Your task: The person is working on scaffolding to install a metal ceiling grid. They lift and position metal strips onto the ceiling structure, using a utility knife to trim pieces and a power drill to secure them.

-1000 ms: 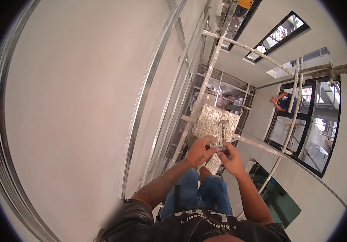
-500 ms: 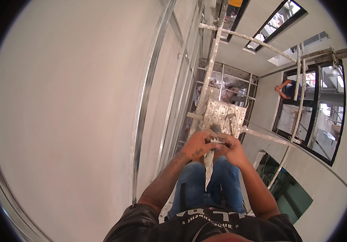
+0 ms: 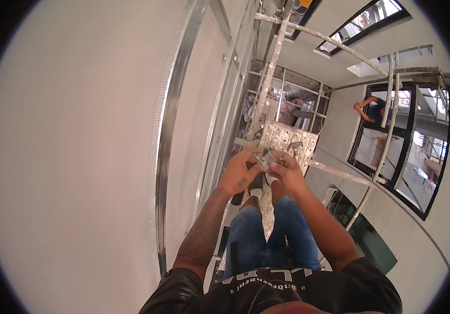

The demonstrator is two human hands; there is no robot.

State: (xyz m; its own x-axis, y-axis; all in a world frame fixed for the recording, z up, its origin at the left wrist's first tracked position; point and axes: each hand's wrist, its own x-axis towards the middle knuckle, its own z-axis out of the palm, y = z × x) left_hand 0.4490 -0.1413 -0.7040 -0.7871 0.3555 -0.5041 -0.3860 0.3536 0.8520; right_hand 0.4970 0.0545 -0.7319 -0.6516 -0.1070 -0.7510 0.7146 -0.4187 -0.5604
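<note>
Between my two hands is a small grey metal piece (image 3: 266, 161), flat and angular like a bracket; its exact kind is too small to tell. My left hand (image 3: 242, 170) pinches it from the left with thumb and fingers. From the other side my right hand (image 3: 286, 170) grips it the same way. Both hands are held out over my shins, above the perforated metal scaffold plank (image 3: 288, 137). A hammer-like tool (image 3: 297, 148) lies on the plank just beyond my right hand.
Metal stud framing (image 3: 170, 104) and a large pale panel run along my left. Paint-spattered scaffold tubes (image 3: 272, 70) rise ahead, others cross at right. Beyond them stands a black-framed window (image 3: 409, 131), where another person's arm (image 3: 367, 107) shows. A rope (image 3: 413, 214) hangs on the right.
Both hands have moved slightly up and away from my body, still holding the metal piece. It is turned, now showing a flat face. My view has shifted, uncovering my feet.
</note>
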